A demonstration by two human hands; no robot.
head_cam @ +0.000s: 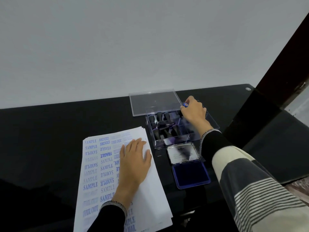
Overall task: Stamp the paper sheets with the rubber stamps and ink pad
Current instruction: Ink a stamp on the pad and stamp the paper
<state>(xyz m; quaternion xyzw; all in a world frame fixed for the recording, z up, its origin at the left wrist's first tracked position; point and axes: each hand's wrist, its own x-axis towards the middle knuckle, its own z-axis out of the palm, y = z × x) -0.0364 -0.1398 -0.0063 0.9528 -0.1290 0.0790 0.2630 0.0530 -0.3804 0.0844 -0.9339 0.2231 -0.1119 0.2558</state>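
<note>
A stack of white paper sheets (pixel 155 186) lies on the black table, its top sheet covered with blue stamp prints. My left hand (pixel 135 161) rests flat on it with fingers straight. To the right stands a clear plastic box (pixel 212 124) holding several black-handled rubber stamps (pixel 163 126). My right hand (pixel 194 113) is inside the box and grips a stamp with a blue end (pixel 185 104). In front of the box lies the open blue ink pad (pixel 191 175) with its silver lid (pixel 183 153) folded back.
The box's clear lid (pixel 153 101) lies tilted open behind it, against the white wall. The black table (pixel 58 128) spreads to the left. A dark wooden post (pixel 274 77) rises at the right edge.
</note>
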